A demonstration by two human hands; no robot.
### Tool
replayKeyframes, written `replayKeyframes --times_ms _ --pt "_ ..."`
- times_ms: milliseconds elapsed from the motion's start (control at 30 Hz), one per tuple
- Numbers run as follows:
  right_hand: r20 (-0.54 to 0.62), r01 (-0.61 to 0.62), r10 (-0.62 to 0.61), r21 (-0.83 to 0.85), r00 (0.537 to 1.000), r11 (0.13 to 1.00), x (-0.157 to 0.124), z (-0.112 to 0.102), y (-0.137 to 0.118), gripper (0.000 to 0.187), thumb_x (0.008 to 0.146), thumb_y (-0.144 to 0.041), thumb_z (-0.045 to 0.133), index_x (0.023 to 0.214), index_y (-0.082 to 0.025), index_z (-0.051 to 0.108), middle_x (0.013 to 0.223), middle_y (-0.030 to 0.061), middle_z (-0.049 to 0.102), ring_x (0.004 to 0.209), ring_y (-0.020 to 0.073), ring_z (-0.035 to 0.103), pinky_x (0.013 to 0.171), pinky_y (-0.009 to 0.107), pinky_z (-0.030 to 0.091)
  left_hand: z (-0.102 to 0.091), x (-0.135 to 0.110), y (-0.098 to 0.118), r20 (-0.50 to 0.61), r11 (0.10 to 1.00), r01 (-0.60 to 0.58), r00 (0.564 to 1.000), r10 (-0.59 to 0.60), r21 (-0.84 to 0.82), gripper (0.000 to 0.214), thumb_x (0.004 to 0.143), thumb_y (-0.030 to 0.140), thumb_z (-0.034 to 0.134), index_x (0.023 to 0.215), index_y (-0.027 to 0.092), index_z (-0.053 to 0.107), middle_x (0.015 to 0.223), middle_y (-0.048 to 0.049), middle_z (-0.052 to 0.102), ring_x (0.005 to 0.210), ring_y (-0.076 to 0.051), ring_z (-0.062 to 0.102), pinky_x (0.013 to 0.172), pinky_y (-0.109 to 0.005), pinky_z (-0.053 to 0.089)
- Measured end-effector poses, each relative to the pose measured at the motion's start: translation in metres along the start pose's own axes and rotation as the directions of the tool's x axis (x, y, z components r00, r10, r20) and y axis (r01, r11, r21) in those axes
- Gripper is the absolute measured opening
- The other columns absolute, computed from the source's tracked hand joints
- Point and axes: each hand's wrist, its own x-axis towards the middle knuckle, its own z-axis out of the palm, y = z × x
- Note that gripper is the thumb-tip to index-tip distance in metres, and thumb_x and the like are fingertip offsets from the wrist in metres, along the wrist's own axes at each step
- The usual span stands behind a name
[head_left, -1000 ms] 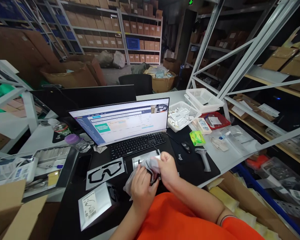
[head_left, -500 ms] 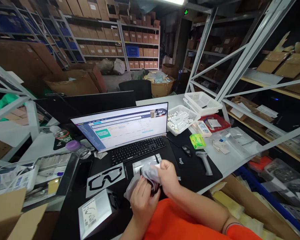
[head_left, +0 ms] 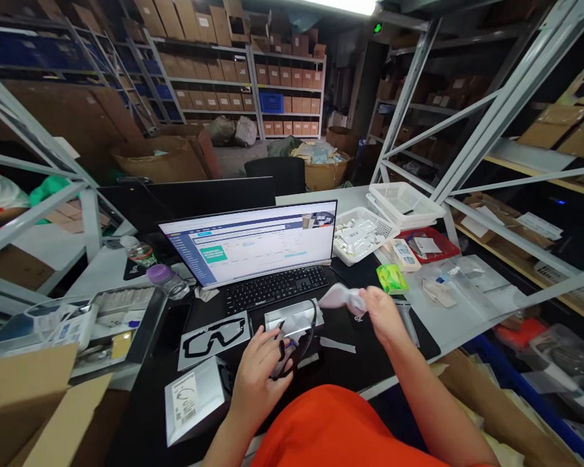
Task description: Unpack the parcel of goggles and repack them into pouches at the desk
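Observation:
My left hand (head_left: 259, 376) grips dark-framed glasses (head_left: 313, 334) low over the black desk mat; one curved arm sticks up and the lenses are partly hidden by my fingers. Out to the right, my right hand (head_left: 383, 316) pinches a soft, pale grey cloth-like wrapping (head_left: 343, 298), held in the air apart from the glasses. Behind the glasses lies a silver packet (head_left: 277, 315). Left of my left hand are a silver card with a black glasses outline (head_left: 214, 338) and a silver box with a white label (head_left: 194, 399). A thin pale strip (head_left: 338, 345) lies between my hands.
A monitor (head_left: 253, 243) and keyboard (head_left: 276, 288) stand ahead. Right of them are a white basket of small packs (head_left: 363, 233), a green packet (head_left: 392, 279) and a red tray (head_left: 431, 244). At left are a purple-lidded jar (head_left: 167, 281) and an open carton (head_left: 29, 395).
My hands have moved apart. My right hand has drawn the pale wrapping away to the right, and the glasses now show in my left hand. The camera view has shifted slightly left.

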Motion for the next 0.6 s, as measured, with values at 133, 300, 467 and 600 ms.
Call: replayKeyframes --times_ms 133,300,467,600 --pt "0.143 0.301 -0.272 -0.268 0.952 0.915 -0.023 -0.006 -0.027 0.060 0.082 -0.059 0.071 0.056 -0.023 0.031 0.060 -0.0042 0.036 0.060 0.0131 0.036 0.058 0.027 0.030 0.002 0.007 0.008 0.116 0.997 -0.075 0.990 0.078 -0.032 0.020 0.084 0.005 0.058 0.097 0.020 0.062 0.097 -0.0019 0.073 0.114 -0.024 0.064 0.116 -0.054 0.044" --pt "0.820 0.620 -0.053 -0.387 0.570 0.682 -0.050 0.019 -0.039 0.025 0.089 -0.041 0.072 0.081 -0.021 0.060 0.087 0.0026 0.061 0.085 0.0181 0.054 0.074 0.027 0.038 0.010 0.009 0.020 0.194 0.983 -0.170 0.964 0.181 -0.072 0.008 0.086 0.012 0.059 0.089 0.019 0.061 0.095 -0.0004 0.071 0.113 -0.023 0.061 0.122 -0.051 0.032" --pt "0.890 0.597 0.192 -0.424 0.414 0.681 -0.041 0.029 -0.038 0.019 0.088 -0.032 0.075 0.086 -0.021 0.060 0.073 -0.0049 0.057 0.068 0.0119 0.050 0.061 0.023 0.029 0.011 0.003 0.025 0.231 0.966 -0.250 0.938 0.259 -0.069 0.004 0.088 0.016 0.060 0.089 0.020 0.062 0.086 -0.0008 0.067 0.109 -0.023 0.062 0.124 -0.050 0.028" --pt "0.907 0.488 0.227 -0.388 0.355 0.782 -0.037 0.037 -0.028 0.027 0.087 -0.036 0.075 0.078 -0.020 0.056 0.068 -0.0077 0.051 0.064 0.0092 0.046 0.060 0.021 0.030 0.011 -0.002 0.022 0.266 0.965 -0.255 0.928 0.260 -0.055 0.008 0.086 0.017 0.063 0.092 0.020 0.064 0.088 -0.0009 0.067 0.110 -0.024 0.062 0.125 -0.050 0.027"
